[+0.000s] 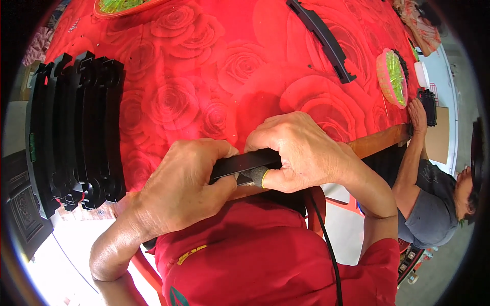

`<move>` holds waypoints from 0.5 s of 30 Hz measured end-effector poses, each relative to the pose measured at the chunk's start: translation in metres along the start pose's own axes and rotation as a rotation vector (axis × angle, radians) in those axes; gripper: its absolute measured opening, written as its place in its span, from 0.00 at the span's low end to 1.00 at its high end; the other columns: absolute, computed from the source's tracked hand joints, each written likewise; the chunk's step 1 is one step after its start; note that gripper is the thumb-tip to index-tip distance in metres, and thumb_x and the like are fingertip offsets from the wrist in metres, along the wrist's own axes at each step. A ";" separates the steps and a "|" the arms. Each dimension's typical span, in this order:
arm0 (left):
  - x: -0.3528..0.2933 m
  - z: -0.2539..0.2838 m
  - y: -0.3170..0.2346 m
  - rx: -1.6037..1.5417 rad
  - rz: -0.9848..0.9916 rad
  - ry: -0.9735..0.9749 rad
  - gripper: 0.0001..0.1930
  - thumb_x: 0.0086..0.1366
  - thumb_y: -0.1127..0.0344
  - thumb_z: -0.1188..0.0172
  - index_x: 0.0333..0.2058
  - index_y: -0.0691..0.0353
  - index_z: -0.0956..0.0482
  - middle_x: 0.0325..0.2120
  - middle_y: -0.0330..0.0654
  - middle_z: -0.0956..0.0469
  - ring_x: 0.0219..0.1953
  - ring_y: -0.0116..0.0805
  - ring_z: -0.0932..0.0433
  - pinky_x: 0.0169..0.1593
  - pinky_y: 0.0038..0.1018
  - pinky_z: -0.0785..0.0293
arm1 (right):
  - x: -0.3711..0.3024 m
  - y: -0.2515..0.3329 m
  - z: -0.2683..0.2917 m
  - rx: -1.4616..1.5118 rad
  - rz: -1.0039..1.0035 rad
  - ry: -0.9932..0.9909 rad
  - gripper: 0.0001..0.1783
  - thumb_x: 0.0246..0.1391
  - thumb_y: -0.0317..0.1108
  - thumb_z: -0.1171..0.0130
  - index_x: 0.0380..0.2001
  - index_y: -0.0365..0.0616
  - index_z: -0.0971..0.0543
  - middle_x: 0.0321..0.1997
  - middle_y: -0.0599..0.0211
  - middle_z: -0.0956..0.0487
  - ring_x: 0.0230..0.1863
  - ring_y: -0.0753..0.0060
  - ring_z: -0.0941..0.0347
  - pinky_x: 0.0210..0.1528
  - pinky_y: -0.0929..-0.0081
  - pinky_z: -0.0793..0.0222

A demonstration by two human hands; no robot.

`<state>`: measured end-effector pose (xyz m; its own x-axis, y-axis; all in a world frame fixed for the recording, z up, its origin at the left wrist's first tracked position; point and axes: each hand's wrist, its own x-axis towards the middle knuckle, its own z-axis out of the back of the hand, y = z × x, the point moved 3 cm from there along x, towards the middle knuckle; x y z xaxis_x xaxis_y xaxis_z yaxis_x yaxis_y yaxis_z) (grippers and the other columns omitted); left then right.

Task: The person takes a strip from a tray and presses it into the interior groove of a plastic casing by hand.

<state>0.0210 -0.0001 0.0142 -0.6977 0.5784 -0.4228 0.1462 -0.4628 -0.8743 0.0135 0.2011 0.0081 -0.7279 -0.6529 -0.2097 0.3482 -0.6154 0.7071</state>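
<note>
Both my hands grip a black plastic strip [246, 161] in front of my body, close to the table's near edge. My left hand [186, 178] is closed on its left end, the thumb pressed along the strip. On the right end my right hand [301, 153] is closed too, with a grey covering on one finger [258, 176]. The fingers hide both ends of the strip. To the left stands a row of several similar long black plastic parts [84, 132]. Another black plastic part [324, 41] lies apart at the far right.
A red rose-patterned cloth [168, 102] covers the table. A pink basket [392, 79] of yellow-green pieces stands at right, and an orange-rimmed tray [120, 7] of similar pieces at far left. At right a co-worker's hand [417, 117] touches a black part [429, 107].
</note>
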 end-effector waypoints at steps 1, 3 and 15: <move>0.001 0.001 0.000 0.009 0.023 0.016 0.10 0.61 0.68 0.32 0.37 0.70 0.15 0.26 0.58 0.18 0.29 0.51 0.16 0.35 0.41 0.23 | 0.000 0.000 -0.001 0.005 -0.005 -0.004 0.10 0.37 0.35 0.33 0.18 0.40 0.22 0.16 0.51 0.26 0.23 0.40 0.25 0.28 0.47 0.32; 0.001 0.000 -0.002 0.017 0.044 0.032 0.11 0.61 0.68 0.31 0.38 0.71 0.15 0.25 0.57 0.19 0.28 0.49 0.16 0.34 0.41 0.23 | 0.000 -0.001 0.000 0.008 -0.013 -0.008 0.10 0.37 0.35 0.33 0.18 0.40 0.22 0.16 0.51 0.26 0.23 0.40 0.25 0.28 0.47 0.32; 0.003 0.000 -0.001 -0.050 0.002 0.035 0.13 0.62 0.64 0.26 0.37 0.69 0.14 0.24 0.53 0.18 0.26 0.40 0.16 0.33 0.37 0.24 | 0.001 -0.002 0.000 0.022 0.040 0.045 0.09 0.37 0.34 0.34 0.25 0.41 0.16 0.19 0.51 0.22 0.26 0.40 0.22 0.31 0.48 0.29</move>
<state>0.0189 0.0020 0.0134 -0.6724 0.6011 -0.4319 0.1832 -0.4302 -0.8840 0.0119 0.2021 0.0066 -0.6861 -0.6964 -0.2106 0.3633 -0.5787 0.7301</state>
